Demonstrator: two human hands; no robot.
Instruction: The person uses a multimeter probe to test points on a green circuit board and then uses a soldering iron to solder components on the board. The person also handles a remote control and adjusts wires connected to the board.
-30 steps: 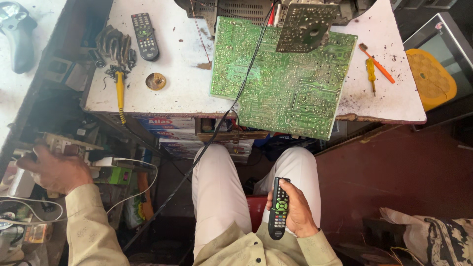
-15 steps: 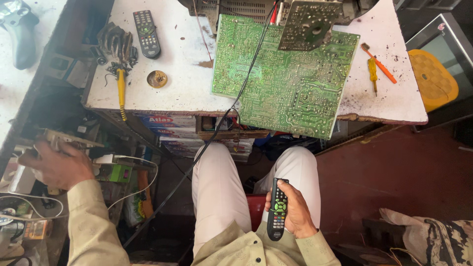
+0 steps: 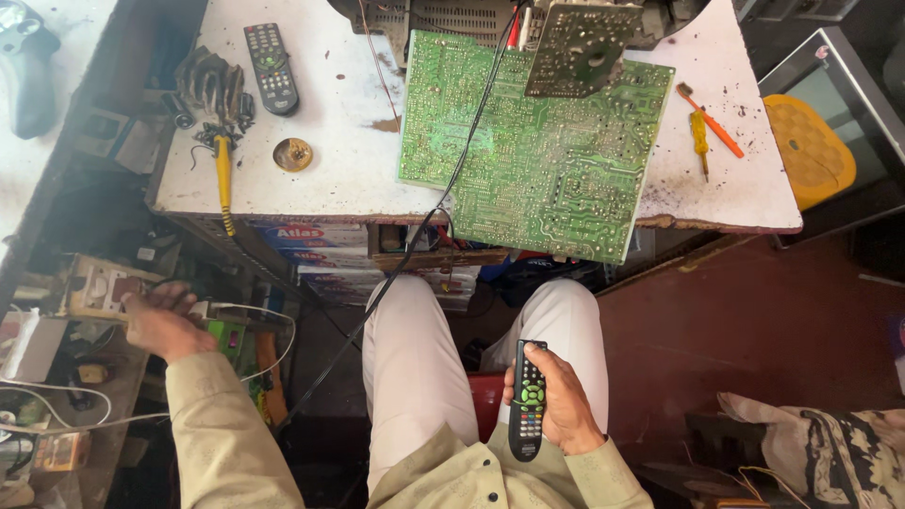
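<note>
Here, seen from the head camera, the right hand [image 3: 564, 407] is gripping a black remote [image 3: 528, 400] over the lap, thumb on its buttons, while the left hand [image 3: 162, 320] is resting fingers-spread on a switchboard [image 3: 99, 287] left of the tabletop [image 3: 339, 179]; aiming the remote steadily toward the green circuit board [image 3: 537, 141] at the tabletop's near edge would likely serve best.

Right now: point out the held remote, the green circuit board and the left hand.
held remote [image 3: 528, 401], head view, green button cluster.
green circuit board [image 3: 537, 151], head view, board middle.
left hand [image 3: 160, 320], head view, back of hand.

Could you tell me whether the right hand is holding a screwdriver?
No, the right hand grips a black remote control above the lap.
</note>
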